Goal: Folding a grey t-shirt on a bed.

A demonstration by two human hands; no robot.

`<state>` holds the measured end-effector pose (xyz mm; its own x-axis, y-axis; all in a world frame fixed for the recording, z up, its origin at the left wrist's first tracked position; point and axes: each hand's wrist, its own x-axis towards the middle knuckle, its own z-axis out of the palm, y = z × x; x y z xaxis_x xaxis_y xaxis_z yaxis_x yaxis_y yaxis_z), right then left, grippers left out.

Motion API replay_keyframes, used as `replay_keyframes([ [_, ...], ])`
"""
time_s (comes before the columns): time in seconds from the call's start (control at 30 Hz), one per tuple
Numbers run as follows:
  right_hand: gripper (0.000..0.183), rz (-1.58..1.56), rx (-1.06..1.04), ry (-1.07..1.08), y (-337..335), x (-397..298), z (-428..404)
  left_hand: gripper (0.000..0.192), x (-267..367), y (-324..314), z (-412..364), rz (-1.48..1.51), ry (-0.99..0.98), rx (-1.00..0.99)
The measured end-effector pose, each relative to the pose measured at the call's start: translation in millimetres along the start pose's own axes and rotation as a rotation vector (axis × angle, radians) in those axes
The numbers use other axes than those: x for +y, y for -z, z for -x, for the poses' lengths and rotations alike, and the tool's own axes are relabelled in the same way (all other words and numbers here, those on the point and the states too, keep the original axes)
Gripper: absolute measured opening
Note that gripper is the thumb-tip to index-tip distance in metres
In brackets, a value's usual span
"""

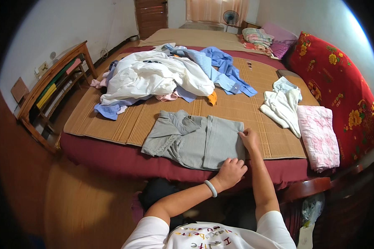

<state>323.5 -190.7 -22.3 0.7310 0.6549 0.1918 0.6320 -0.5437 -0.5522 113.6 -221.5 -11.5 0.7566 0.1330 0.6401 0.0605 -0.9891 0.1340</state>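
A grey-and-white striped shirt lies partly folded at the near edge of the bamboo mat, its collar toward the left. Part of it is turned over into a rectangular panel on the right. My right hand pinches the far right corner of that panel between thumb and fingers. At the near right corner, my left hand, below a pale bangle, has its fingers curled on the cloth edge. My left fingertips are partly hidden from view.
A heap of clothes with a white garment on top lies beyond the shirt. On the right are white cloths, a folded pink-and-white blanket and a red floral cushion. A wooden chair stands near right.
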Motion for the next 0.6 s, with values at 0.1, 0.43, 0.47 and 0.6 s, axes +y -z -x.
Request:
replay_keyframes([
  [0.1, 0.035, -0.074, 0.007, -0.024, -5, -1, -6, 0.006, -1, -6, 5, -0.108, 0.0, -0.027],
  [0.43, 0.061, -0.404, -0.104, -0.19, 8, -16, -4, 0.005, -2, -9, 5, -0.025, -0.036, -0.033],
  [0.47, 0.061, -0.402, -0.105, -0.187, 5, -13, -6, 0.005, -3, -9, 4, 0.043, -0.01, -0.043],
  [0.6, 0.061, -0.545, -0.137, -0.246, 7, -1, -13, 0.004, -1, -5, 1, 0.226, 0.037, 0.027],
])
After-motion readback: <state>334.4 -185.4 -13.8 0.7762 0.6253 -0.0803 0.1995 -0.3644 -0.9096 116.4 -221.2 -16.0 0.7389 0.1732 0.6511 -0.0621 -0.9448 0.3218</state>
